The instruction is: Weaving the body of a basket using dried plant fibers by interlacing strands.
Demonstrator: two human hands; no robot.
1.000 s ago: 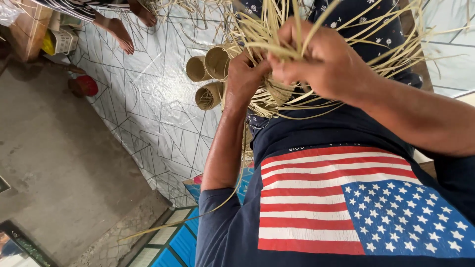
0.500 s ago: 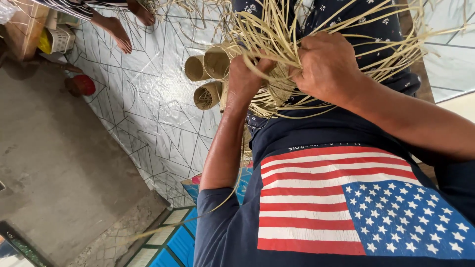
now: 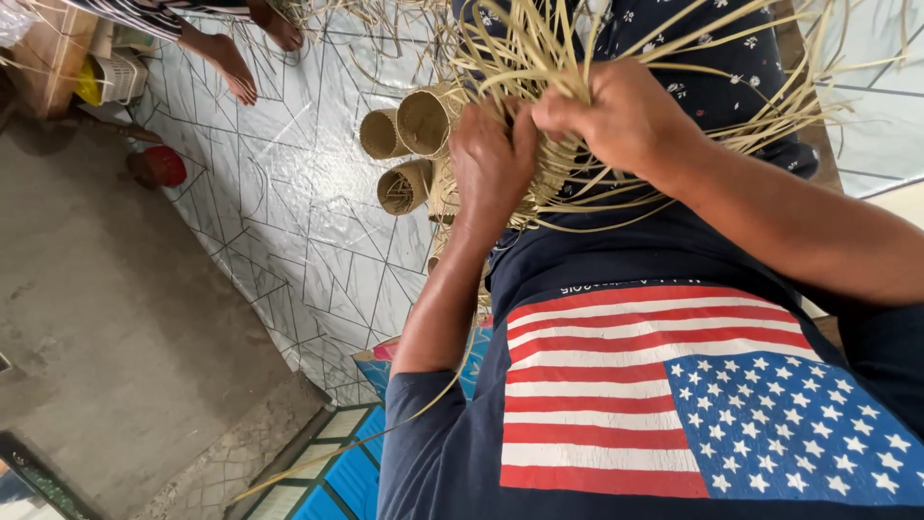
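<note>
A half-woven basket (image 3: 553, 173) of pale straw strips rests on my lap, its loose strands (image 3: 539, 48) fanning upward and outward. My left hand (image 3: 491, 144) clasps the woven body from the left side. My right hand (image 3: 621, 116) pinches a bunch of the strands just above the weave, right beside the left hand. The basket's lower part is hidden behind both hands.
Three small finished woven cups (image 3: 409, 135) lie on the patterned white floor mat (image 3: 289, 221) left of my hands. Another person's bare feet (image 3: 236, 58) rest at the top left. A red lid (image 3: 164, 166) and a yellow container (image 3: 91, 82) sit by the grey concrete floor.
My right hand has shifted a little along the strands and both hands sit closer together on the basket. The view has moved slightly.
</note>
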